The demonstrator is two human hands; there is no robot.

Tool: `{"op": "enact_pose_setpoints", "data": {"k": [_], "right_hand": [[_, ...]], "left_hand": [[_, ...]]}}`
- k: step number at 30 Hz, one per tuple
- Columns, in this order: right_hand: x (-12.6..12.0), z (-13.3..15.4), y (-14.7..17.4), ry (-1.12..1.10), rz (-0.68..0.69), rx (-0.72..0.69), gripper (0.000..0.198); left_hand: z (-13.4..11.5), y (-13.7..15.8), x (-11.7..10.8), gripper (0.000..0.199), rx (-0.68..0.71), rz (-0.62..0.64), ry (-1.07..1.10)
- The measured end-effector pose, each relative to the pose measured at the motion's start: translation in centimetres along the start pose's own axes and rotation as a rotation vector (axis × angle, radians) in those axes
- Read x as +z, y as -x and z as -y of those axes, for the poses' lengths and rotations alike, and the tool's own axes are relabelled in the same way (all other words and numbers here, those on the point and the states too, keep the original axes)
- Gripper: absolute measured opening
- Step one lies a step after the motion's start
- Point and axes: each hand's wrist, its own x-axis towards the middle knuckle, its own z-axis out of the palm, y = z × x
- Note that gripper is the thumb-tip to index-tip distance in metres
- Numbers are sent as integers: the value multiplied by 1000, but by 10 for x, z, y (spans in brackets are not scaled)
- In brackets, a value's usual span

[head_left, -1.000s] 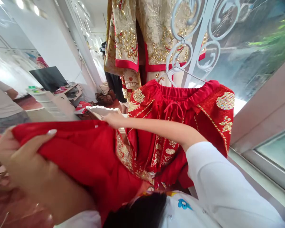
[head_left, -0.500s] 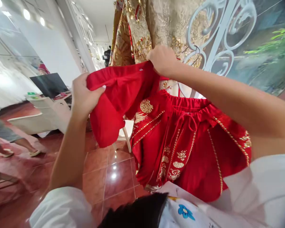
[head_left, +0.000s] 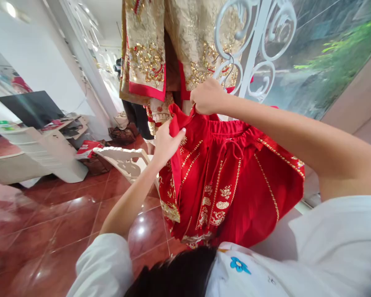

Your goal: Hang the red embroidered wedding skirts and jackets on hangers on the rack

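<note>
A red skirt (head_left: 250, 194) with a gathered waistband, a tied drawstring and gold embroidery hangs in front of me. My left hand (head_left: 167, 144) pinches a red edge of its cloth on the left side, thumb on top. Just above and to the right, my right hand (head_left: 208, 97) is closed on the upper edge of the same skirt. The cloth between the two hands is folded and short. A wire hanger hook (head_left: 229, 68) shows behind my right wrist; what it carries is partly hidden by my arm.
Cream and gold embroidered garments (head_left: 146, 62) hang behind the skirt, beside a white scrolled metal rack (head_left: 256, 45). A white chair (head_left: 126, 161) stands at the left. Farther off are a desk (head_left: 54, 152) with a monitor (head_left: 31, 108) and a brown bag (head_left: 122, 134). A window is at the right.
My left hand has moved right and come close to my right hand, so the red cloth stretched between them is now gathered. The view has turned left, and a person's legs have left it.
</note>
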Motion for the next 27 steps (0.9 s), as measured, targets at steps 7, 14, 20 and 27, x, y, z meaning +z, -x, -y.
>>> {"op": "enact_pose_setpoints", "data": {"k": [7, 14, 20, 27], "right_hand": [[5, -10, -15, -220, 24, -28, 18], [-23, -24, 27, -219, -48, -168, 32], [-8, -130, 108, -491, -121, 229, 37], [32, -133, 120, -1090, 535, 139, 35]], "left_hand": [[-2, -32, 5, 48, 253, -86, -88], [-6, -86, 29, 41, 63, 646, 212], [-7, -102, 29, 38, -211, 840, 394], [-5, -127, 59, 30, -291, 981, 304]]}}
